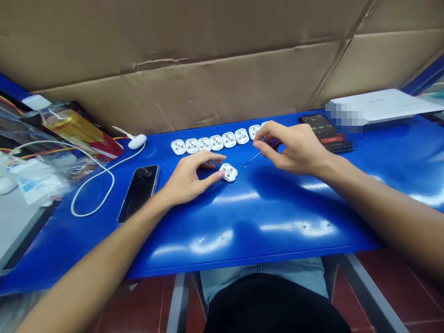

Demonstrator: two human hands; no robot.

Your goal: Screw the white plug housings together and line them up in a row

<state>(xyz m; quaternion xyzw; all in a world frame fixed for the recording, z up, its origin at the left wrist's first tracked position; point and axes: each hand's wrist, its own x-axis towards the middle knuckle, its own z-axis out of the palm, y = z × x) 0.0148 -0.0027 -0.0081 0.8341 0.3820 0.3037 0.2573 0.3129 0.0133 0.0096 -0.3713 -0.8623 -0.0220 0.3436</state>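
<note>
A white plastic plug base (pixel 228 172) sits on the blue bench (pixel 263 226), just in front of the others. In the head view we see the left hand (pixel 189 178) curved over it, thumb touching its edge; we cannot tell whether that grip holds it. The right hand (pixel 291 148) grips a thin screwdriver (pixel 253 159) closed, its handle mostly hidden by fingers. Those fingers also hide the far end of a row of plug bases (pixel 217 142). Beyond them, a phone (pixel 326 132) is partly blurred out.

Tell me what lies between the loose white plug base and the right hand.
The head view shows a small screwdriver's metal shaft, held in the right hand, pointing toward the loose white plug base.
</note>
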